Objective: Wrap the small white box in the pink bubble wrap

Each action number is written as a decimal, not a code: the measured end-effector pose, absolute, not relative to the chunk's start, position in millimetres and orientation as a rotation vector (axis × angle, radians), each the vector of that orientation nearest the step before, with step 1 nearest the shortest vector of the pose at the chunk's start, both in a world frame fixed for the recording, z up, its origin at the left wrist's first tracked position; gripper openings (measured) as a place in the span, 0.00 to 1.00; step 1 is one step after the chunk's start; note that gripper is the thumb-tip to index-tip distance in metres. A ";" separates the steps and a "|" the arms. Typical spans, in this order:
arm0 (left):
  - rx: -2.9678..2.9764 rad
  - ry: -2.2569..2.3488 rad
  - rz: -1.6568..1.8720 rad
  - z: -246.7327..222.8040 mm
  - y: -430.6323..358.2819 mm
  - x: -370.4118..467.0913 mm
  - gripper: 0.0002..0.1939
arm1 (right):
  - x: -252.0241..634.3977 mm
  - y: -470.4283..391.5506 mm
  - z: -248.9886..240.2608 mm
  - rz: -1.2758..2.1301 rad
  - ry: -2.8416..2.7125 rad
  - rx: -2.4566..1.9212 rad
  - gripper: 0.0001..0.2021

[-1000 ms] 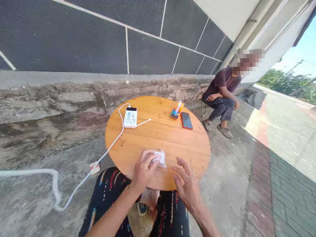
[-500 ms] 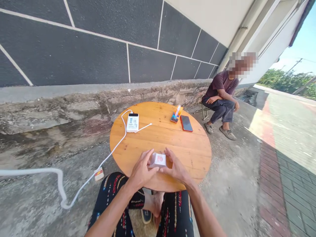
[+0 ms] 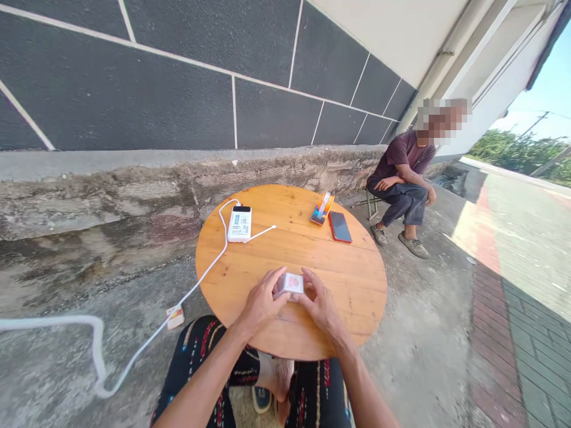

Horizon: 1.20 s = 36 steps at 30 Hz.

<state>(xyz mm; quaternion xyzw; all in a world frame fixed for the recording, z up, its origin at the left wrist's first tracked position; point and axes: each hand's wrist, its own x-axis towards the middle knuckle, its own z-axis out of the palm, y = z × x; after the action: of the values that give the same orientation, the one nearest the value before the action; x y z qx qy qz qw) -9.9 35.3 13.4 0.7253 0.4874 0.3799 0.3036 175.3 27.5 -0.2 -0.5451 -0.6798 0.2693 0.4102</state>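
Observation:
A small clear plastic box (image 3: 293, 283) with a white, red-printed top is low over or on the near part of the round wooden table (image 3: 250, 261). My left hand (image 3: 264, 301) curls round its left side, fingers behind and thumb at the front. On the other side my right hand (image 3: 322, 303) is bent round the box, its thumb at the near edge and its fingertips by the far right corner. Both hands are partly closed with the box between them. Its underside is hidden, so I cannot tell whether it rests on the wood.
A white power bank (image 3: 239, 224) with a white cable (image 3: 209, 267) lies at the table's left. An orange-and-blue tape dispenser (image 3: 322, 209) and a red-edged phone (image 3: 341, 227) are at the far right. Beyond, a person (image 3: 404, 166) sits on a stool by the wall.
The view has shifted slightly. My hands and the box sit a little further right and up in the picture, and the box's top looks sharper. The other table items stay put.

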 end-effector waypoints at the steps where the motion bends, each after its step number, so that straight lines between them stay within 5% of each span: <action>1: 1.926 1.298 1.005 12.7 36.5 -9.7 0.29 | 176.0 28.8 -1.8 0.687 -1.708 -1.373 0.31; 19: 1.939 1.295 1.143 6.3 34.5 -6.5 0.23 | 172.1 26.1 -18.1 0.505 -1.787 -1.352 0.29; 29: 1.841 1.259 1.281 1.3 27.0 -12.8 0.30 | 170.8 20.3 -6.6 0.630 -1.729 -1.355 0.41; 36: 1.735 1.252 1.209 -2.8 26.5 -19.1 0.26 | 165.9 21.2 -8.5 0.613 -1.712 -1.598 0.36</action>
<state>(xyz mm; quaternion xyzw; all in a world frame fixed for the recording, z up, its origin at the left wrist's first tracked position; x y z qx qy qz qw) -19.1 26.5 -2.8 0.6652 0.4800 0.4634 0.3354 165.9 21.2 -8.5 -0.6175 -0.6619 0.2371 0.3526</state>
